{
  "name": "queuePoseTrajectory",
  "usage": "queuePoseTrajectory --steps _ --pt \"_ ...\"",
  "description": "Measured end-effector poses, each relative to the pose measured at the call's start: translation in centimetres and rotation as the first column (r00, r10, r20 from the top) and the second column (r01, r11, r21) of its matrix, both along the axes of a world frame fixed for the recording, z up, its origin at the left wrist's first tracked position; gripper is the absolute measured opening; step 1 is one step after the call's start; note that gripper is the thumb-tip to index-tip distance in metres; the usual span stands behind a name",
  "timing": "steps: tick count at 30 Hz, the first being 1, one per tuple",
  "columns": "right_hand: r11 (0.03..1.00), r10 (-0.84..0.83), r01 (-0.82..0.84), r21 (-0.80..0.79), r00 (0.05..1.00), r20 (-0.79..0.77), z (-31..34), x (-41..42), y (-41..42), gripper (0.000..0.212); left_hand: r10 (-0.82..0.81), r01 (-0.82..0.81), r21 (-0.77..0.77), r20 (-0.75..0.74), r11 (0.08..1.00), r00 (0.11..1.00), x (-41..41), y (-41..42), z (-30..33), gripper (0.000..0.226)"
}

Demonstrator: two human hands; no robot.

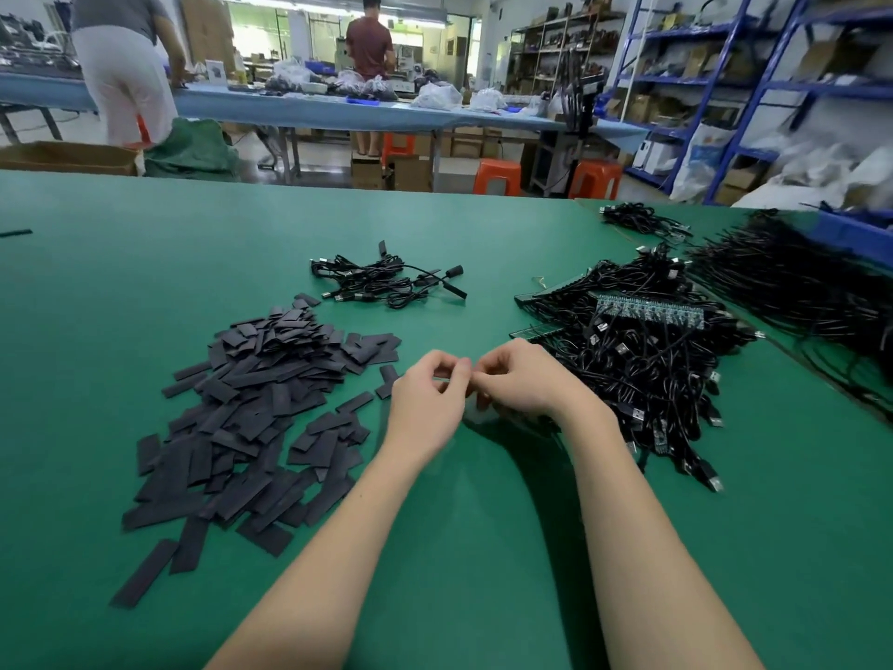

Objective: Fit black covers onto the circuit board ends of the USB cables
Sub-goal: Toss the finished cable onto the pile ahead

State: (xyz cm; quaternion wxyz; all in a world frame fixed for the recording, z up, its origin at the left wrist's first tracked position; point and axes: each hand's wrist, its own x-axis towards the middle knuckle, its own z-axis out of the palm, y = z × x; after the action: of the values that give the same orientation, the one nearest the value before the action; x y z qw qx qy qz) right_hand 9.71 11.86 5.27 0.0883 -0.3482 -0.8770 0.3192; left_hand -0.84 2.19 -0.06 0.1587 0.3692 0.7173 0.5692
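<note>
USB cables (642,374) lie heaped at our right on the green bench (145,263); black covers (251,418) pile at our left. Between them our left hand (425,403) and right hand (522,379) meet, fingers curled, pinching something too small to tell.

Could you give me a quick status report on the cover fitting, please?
Left hand and right hand fingertips pinched together; item between them too small to tell. Pile of covers left, cable heap right. Nothing in the way.
</note>
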Motion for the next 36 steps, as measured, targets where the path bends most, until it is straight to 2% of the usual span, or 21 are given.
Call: queuePoseTrajectory --steps 3,5,6,8,11,13,15,18,20,23,27,30,36 --pt "0.969 -0.201 0.216 0.121 0.972 -0.122 1.0 0.7 0.6 0.023 -0.011 0.010 -0.023 -0.051 1.000 0.999 0.1 0.2 -0.3 0.017" --pt "0.834 -0.384 0.436 0.339 0.899 -0.211 1.7 1.7 1.3 0.020 -0.019 0.016 -0.039 -0.083 0.999 0.996 0.2 0.2 -0.4 0.016" --pt "0.767 -0.448 0.493 0.411 0.870 -0.207 1.9 2.3 1.8 0.027 -0.024 0.020 -0.045 -0.095 0.999 0.995 0.2 0.2 -0.5 0.016" --pt "0.742 -0.573 0.533 0.405 0.819 -0.029 2.0 3.6 2.8 0.056 -0.034 0.028 -0.053 -0.111 0.998 0.993 0.2 0.2 -0.5 0.016" --pt "0.778 -0.628 0.580 0.241 0.723 0.287 1.4 5.0 3.5 0.105 -0.051 0.045 -0.053 -0.120 0.998 0.991 0.2 0.3 -0.5 0.016" --pt "0.783 -0.620 0.582 0.220 0.705 0.344 0.8 5.0 3.7 0.115 -0.064 0.058 -0.057 -0.120 0.997 0.991 0.2 0.3 -0.5 0.016" --pt "0.770 -0.637 0.594 0.233 0.700 0.323 0.5 4.7 3.8 0.117 -0.074 0.066 -0.059 -0.129 0.996 0.989 0.3 0.3 -0.5 0.016" --pt "0.709 -0.705 0.661 0.245 0.675 0.219 0.2 4.8 4.2 0.107 -0.137 0.130 -0.056 -0.161 0.990 0.977 0.4 0.0 -0.4 0.021" --pt "0.687 -0.724 0.673 0.274 0.664 0.187 0.0 5.2 4.6 0.091 -0.270 0.254 -0.100 -0.217 0.962 0.938 0.6 -0.3 -0.3 0.028" --pt "0.701 -0.705 0.644 0.305 0.692 0.157 0.0 5.7 5.0 0.065 -0.451 0.374 -0.260 -0.384 0.890 0.806 1.6 -0.5 0.0 0.026" --pt "0.751 -0.650 0.594 0.287 0.741 0.166 0.3 5.7 4.8 0.047 -0.558 0.499 -0.259 -0.498 0.827 0.664 3.6 -0.3 0.1 0.019" --pt "0.788 -0.597 0.530 0.315 0.781 0.181 0.6 5.0 4.2 0.046 -0.573 0.543 -0.241 -0.554 0.804 0.603 4.9 -0.2 0.2 0.020" --pt "0.864 -0.447 0.345 0.367 0.861 0.243 1.2 3.2 2.9 0.032 -0.534 0.540 -0.202 -0.619 0.817 0.576 5.8 -0.8 0.0 0.021"
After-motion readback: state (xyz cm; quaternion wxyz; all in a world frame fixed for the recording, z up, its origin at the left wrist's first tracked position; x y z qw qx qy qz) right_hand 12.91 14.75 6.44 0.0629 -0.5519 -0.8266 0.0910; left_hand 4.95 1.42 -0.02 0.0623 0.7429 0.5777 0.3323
